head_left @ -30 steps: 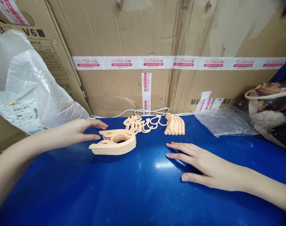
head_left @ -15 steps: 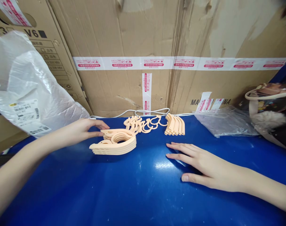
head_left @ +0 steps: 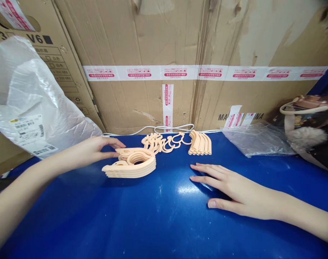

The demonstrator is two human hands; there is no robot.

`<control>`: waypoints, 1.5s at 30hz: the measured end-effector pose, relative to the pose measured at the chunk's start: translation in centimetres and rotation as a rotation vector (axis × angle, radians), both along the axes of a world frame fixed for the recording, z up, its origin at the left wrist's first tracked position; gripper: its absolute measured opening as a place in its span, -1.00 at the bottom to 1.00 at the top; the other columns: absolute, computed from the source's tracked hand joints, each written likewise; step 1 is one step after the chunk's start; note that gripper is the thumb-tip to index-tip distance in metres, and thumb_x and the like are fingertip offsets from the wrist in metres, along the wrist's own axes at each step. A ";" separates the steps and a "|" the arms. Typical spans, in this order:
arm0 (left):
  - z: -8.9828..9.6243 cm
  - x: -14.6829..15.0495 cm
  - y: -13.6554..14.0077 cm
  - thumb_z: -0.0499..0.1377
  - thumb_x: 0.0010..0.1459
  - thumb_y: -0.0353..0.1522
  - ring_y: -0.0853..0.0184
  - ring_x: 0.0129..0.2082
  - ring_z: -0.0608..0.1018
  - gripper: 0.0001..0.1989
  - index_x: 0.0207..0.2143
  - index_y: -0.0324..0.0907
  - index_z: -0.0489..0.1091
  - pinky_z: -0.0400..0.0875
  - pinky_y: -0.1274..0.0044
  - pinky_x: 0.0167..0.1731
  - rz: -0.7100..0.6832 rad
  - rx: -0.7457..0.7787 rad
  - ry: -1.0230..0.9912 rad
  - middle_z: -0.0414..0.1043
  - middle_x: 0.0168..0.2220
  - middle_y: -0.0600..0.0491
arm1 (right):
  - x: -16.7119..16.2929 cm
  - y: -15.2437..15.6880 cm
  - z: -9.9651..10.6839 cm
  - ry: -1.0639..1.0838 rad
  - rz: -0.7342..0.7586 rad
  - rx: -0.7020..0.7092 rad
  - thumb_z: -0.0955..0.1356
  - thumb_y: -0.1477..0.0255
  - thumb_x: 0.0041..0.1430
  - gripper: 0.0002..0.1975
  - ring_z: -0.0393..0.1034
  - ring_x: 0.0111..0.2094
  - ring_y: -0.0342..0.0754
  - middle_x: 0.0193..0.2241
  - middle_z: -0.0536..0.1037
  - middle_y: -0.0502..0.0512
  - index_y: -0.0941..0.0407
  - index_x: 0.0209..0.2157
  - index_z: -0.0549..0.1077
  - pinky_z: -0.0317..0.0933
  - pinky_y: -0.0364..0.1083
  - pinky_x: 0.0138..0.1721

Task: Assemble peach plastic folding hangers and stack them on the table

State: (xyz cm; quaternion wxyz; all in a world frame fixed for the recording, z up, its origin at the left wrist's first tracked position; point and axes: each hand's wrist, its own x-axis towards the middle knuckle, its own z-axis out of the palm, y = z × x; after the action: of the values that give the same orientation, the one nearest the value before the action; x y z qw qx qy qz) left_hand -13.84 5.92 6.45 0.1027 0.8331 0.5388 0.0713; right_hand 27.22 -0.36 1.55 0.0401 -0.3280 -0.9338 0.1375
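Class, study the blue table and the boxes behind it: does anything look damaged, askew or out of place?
The cardboard boxes behind are scuffed, their surface peeled pale at upper right. A crumpled clear plastic bag lies loose on the table. The stack of peach plastic pieces at the left hand sits even.

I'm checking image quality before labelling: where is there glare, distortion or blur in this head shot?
Head view: bright glare on the blue table just beside the right hand; wide-angle stretch lengthens both forearms at the edges; the stack of peach plastic pieces at the left hand is sharp; the top right corner is blurred.
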 end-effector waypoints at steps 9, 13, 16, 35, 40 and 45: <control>-0.8 0.5 0.2 0.07 0.08 -0.06 0.09 -0.14 0.55 -0.49 -0.03 -0.17 0.40 0.40 0.42 -0.15 0.000 0.047 0.083 0.52 -0.06 -0.05 | 0.1 0.0 -0.1 0.031 0.006 -0.005 0.26 0.13 0.26 -0.42 -0.09 0.30 0.14 0.33 -0.01 0.06 -0.09 0.27 0.12 -0.08 0.20 0.24; -0.9 0.5 0.3 0.07 0.07 -0.09 0.09 -0.25 0.58 -0.54 -0.05 -0.10 0.41 0.42 0.42 -0.24 0.017 0.083 0.126 0.56 -0.16 -0.03 | 0.1 -0.1 -0.1 0.042 0.010 -0.007 0.26 0.13 0.26 -0.42 -0.09 0.30 0.15 0.33 0.00 0.08 -0.08 0.27 0.12 -0.09 0.21 0.25; -0.8 0.5 0.3 0.07 0.07 -0.10 0.07 -0.28 0.58 -0.57 -0.06 -0.06 0.42 0.41 0.40 -0.26 0.027 0.099 0.145 0.57 -0.18 -0.02 | 0.1 -0.1 -0.1 0.038 0.005 -0.005 0.26 0.13 0.26 -0.42 -0.09 0.30 0.15 0.33 0.00 0.07 -0.09 0.27 0.12 -0.09 0.21 0.24; -1.3 0.2 0.3 0.09 0.09 -0.07 0.07 -0.15 0.56 -0.52 0.02 -0.07 0.35 0.40 0.44 -0.21 0.014 0.037 0.157 0.52 -0.06 -0.01 | -0.1 -0.2 0.2 0.044 -0.005 -0.013 0.26 0.14 0.26 -0.43 -0.07 0.30 0.17 0.33 0.01 0.07 -0.08 0.26 0.14 -0.05 0.22 0.23; -1.2 0.5 0.1 0.09 0.07 -0.07 0.05 -0.14 0.55 -0.53 0.00 -0.05 0.37 0.40 0.43 -0.23 0.019 0.037 0.155 0.52 -0.06 0.00 | 0.0 -0.1 0.0 0.055 0.005 -0.011 0.27 0.14 0.26 -0.43 -0.06 0.29 0.18 0.32 0.02 0.08 -0.08 0.26 0.15 -0.07 0.23 0.24; -1.3 0.7 0.0 0.08 0.08 -0.09 0.06 -0.13 0.55 -0.53 0.01 -0.07 0.35 0.40 0.43 -0.19 0.021 0.012 0.153 0.51 -0.05 0.00 | -0.1 -0.2 0.0 0.034 -0.001 -0.015 0.26 0.12 0.26 -0.43 -0.09 0.30 0.16 0.33 0.00 0.06 -0.08 0.26 0.13 -0.09 0.22 0.25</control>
State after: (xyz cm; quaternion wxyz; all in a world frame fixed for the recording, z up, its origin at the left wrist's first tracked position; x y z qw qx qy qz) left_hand -13.13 5.97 5.20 0.0556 0.8311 0.5532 0.0117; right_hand 27.15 -0.53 1.58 0.0535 -0.3266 -0.9316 0.1501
